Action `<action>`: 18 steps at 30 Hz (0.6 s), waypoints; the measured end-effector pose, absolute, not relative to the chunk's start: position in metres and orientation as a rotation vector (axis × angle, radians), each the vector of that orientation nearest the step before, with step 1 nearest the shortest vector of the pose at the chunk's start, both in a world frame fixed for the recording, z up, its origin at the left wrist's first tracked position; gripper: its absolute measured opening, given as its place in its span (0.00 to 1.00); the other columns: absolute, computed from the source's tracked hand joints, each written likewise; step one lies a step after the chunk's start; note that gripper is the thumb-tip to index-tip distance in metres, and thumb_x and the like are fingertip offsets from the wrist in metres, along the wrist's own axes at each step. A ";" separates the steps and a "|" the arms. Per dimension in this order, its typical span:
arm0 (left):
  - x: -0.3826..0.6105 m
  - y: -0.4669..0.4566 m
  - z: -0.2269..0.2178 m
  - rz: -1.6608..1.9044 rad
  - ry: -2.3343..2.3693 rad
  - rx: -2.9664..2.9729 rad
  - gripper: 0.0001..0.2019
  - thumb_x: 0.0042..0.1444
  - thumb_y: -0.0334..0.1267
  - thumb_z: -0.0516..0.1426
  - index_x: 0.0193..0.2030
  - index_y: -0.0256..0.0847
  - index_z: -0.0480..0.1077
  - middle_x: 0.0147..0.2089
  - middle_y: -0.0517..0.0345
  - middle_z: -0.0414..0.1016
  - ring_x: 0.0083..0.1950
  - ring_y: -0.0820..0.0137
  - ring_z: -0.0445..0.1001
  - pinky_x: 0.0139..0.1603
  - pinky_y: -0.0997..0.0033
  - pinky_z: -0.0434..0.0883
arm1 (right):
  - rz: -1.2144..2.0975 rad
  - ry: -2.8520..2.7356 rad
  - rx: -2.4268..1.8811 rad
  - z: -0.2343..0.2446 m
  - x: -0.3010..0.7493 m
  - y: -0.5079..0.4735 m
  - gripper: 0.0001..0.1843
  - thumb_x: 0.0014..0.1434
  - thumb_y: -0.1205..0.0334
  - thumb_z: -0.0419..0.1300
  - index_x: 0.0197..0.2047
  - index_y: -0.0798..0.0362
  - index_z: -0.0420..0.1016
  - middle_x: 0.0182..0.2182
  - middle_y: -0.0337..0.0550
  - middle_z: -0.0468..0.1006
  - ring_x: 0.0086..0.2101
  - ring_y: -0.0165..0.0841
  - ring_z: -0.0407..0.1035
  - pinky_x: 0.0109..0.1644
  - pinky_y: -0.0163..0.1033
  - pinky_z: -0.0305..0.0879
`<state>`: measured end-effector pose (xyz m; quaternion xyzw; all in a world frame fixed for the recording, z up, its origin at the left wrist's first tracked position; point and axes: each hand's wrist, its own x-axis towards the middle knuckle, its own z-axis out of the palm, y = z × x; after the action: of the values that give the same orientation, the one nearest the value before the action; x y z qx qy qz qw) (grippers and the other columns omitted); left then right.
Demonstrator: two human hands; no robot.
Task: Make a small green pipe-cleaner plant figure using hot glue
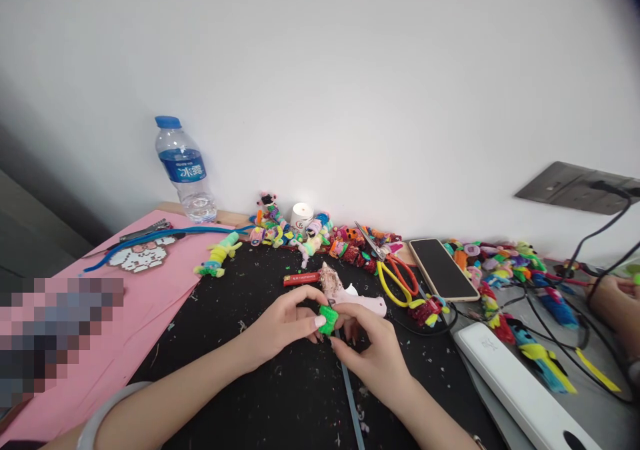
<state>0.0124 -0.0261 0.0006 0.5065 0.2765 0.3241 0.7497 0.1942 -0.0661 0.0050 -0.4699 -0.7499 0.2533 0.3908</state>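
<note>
A small, fuzzy green pipe-cleaner piece (329, 319) is between my two hands, above the black mat. My left hand (287, 323) pinches it, the thumb lying across its front. From the right, my right hand (373, 347) curls its fingers against the same piece, its fingertips partly hidden. A grey-blue strip (349, 383) runs from beneath the fingers toward the near edge; whether a hand grips it is unclear. Just behind my hands lies a pale pink glue gun (360, 300) with a crusted brown nozzle, beside a small red box (301, 279).
Colourful pipe-cleaner figures (315, 237) line the wall. Scissors (395, 280), a phone (445, 270), black cables and a white power bank-like bar (520, 383) lie right. A water bottle (185, 170) and blue pipe cleaners (165, 233) are left. Another person's hand (617, 303) shows far right.
</note>
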 end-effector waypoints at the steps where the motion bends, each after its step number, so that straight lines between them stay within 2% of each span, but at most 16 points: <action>1: 0.013 -0.026 0.000 0.718 0.602 1.121 0.12 0.52 0.38 0.58 0.42 0.39 0.64 0.35 0.58 0.69 0.33 0.73 0.67 0.36 0.71 0.66 | 0.631 -1.915 -1.198 0.005 0.194 -0.067 0.18 0.49 0.71 0.59 0.45 0.51 0.67 0.28 0.38 0.73 0.23 0.27 0.62 0.27 0.33 0.64; 13: 0.014 -0.027 0.002 0.738 0.560 1.065 0.13 0.50 0.39 0.60 0.40 0.40 0.62 0.35 0.58 0.68 0.36 0.70 0.68 0.36 0.71 0.64 | 0.616 -1.946 -1.194 0.002 0.193 -0.069 0.21 0.51 0.70 0.59 0.49 0.49 0.65 0.30 0.39 0.72 0.25 0.29 0.64 0.29 0.34 0.66; 18: 0.015 -0.028 0.002 0.734 0.536 1.049 0.12 0.50 0.38 0.60 0.39 0.40 0.62 0.36 0.58 0.68 0.34 0.73 0.68 0.37 0.70 0.64 | 0.533 -1.957 -1.147 0.003 0.192 -0.070 0.18 0.53 0.71 0.57 0.48 0.49 0.66 0.29 0.38 0.73 0.25 0.29 0.65 0.29 0.34 0.66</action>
<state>0.0148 -0.0277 0.0024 0.4833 0.2470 0.3381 0.7688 0.1920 -0.0698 0.0033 -0.4524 -0.7715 0.2102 0.3948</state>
